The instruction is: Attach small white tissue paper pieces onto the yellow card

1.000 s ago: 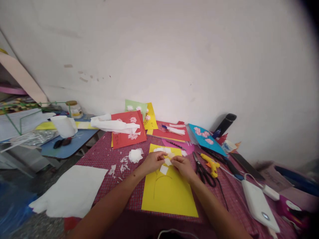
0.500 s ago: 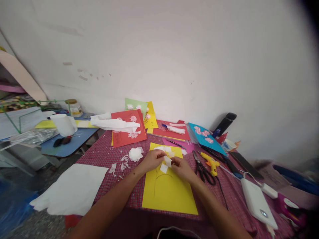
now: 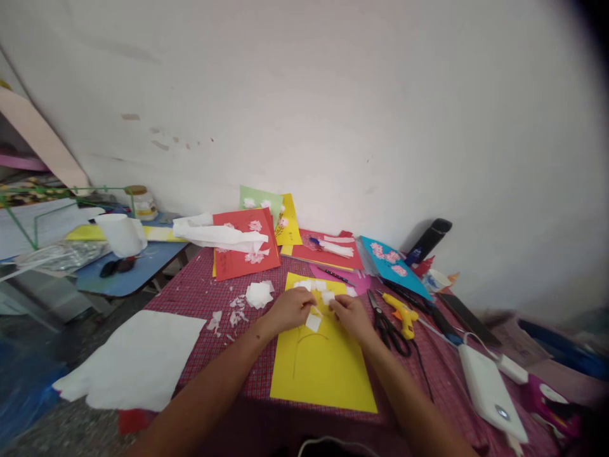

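Observation:
A yellow card lies before me with pencil lines on it. Over its upper part, my left hand has its fingertips pinched together. Opposite it, my right hand is also closed, its fingertips a short gap from the left ones. What either pinch holds is hidden or too small to make out. Just above the right fingertips shows a white tissue-paper square. Below the left fingertips another white square rests on the card. Several white pieces sit along the card's top edge.
Left of the card are a pile of white squares, torn scraps and a large white sheet. Black scissors and a yellow glue gun lie right. Behind stand red flower cards and a blue one.
The white square that was between my fingertips no longer shows there. My fingertips have moved slightly apart, and a white piece shows above the right ones.

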Motion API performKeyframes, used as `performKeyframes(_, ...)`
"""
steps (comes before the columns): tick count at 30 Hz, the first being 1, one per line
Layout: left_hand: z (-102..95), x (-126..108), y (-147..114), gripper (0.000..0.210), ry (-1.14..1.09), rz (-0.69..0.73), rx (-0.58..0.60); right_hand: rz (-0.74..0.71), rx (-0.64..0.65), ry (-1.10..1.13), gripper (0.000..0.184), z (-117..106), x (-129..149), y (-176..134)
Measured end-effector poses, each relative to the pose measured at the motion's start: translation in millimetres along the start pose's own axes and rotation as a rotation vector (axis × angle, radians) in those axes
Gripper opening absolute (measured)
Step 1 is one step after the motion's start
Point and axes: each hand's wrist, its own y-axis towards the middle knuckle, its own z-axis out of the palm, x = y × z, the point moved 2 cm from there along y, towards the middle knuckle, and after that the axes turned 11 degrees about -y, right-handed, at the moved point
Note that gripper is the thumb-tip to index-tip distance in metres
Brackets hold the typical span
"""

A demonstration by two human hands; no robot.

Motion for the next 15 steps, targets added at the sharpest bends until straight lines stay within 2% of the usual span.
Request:
performKeyframes(3, 3.9, 2.8, -2.6, 0.037, 0.01, 0.067, 0.083, -0.007, 0.022, 0.119, 0.025, -0.3, 5.7, 14.0)
performKeyframes(5, 1.9, 6.7, -1.4, 0.036, -0.043, 0.028, 0.012, -0.052, 0.016, 0.151, 0.026, 2.0, 13.8, 22.9)
performKeyframes(8, -3.9, 13.6, 2.7, 0.025, -0.22, -0.142, -0.216, -0.126, -0.011, 0.178, 0.026, 8.3, 26.0, 30.8)
performKeyframes(10, -4.9, 16.8, 4.7, 0.023, -0.386, -0.253, -0.323, -0.155, -0.054, 0.19, 0.027, 13.4, 30.0, 30.6)
performKeyframes(13, -1.9, 17.5, 6.4, 0.036, -0.574, -0.343, -0.357, -0.153, -0.137, 0.206, 0.027, 19.7, 27.9, 23.5)
performKeyframes(15, 0.9, 16.4, 6.7, 0.033, -0.633, -0.379, -0.315, -0.186, -0.103, 0.203, 0.025, 22.6, 25.3, 18.0)
